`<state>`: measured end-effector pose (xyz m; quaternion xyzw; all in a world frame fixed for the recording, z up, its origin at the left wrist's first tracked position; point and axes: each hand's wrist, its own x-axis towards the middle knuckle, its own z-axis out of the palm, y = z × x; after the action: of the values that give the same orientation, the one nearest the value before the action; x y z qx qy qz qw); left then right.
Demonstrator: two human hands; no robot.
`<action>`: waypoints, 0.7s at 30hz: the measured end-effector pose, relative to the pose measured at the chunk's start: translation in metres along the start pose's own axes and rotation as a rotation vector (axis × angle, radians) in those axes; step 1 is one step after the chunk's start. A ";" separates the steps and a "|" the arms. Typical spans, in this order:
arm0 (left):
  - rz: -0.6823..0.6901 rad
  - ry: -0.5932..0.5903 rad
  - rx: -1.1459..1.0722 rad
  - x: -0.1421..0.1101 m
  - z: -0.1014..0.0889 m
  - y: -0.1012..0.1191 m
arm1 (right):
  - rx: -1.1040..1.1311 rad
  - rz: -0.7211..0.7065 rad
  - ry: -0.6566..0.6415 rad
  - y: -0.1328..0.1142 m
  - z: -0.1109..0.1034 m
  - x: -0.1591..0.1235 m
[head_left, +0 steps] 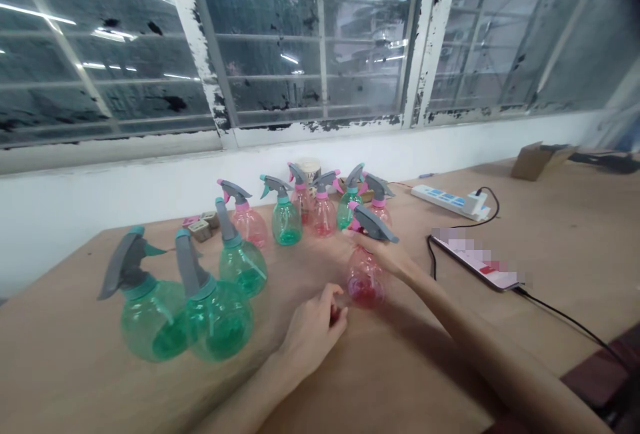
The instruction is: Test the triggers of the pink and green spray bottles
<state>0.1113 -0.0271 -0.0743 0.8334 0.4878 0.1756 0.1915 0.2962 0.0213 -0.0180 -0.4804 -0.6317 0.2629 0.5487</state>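
My right hand (376,246) grips a pink spray bottle (367,281) at its neck, just under the grey and pink trigger head. The bottle is upright, and part of its neck is hidden by the fingers. Just left of its base is my left hand (316,322), fingers loosely curled with a gap between thumb and forefinger and nothing held. Three green spray bottles stand to the left: a near one (220,324), one beside it (150,324), and one behind (243,264). Farther back are several pink and green bottles, among them a green one (287,222) and a pink one (250,226).
A white power strip (443,202) with a plugged-in charger lies at the back right. In front of it rests a phone (475,259) with a black cable. A cardboard box (537,161) sits farther right. Small blocks (201,229) lie near the wall, below the windows.
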 end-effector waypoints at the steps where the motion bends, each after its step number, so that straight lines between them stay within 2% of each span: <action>1: -0.003 -0.003 0.010 0.000 0.000 0.001 | 0.014 0.004 -0.003 0.001 0.000 0.000; 12: 0.031 0.006 0.089 -0.003 0.003 0.000 | 0.038 0.006 -0.002 0.005 0.001 -0.001; 21: 0.047 -0.006 0.101 -0.003 0.002 0.001 | 0.015 -0.060 -0.013 0.009 0.000 -0.001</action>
<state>0.1120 -0.0302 -0.0762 0.8539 0.4756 0.1524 0.1464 0.2994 0.0235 -0.0260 -0.4553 -0.6472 0.2542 0.5561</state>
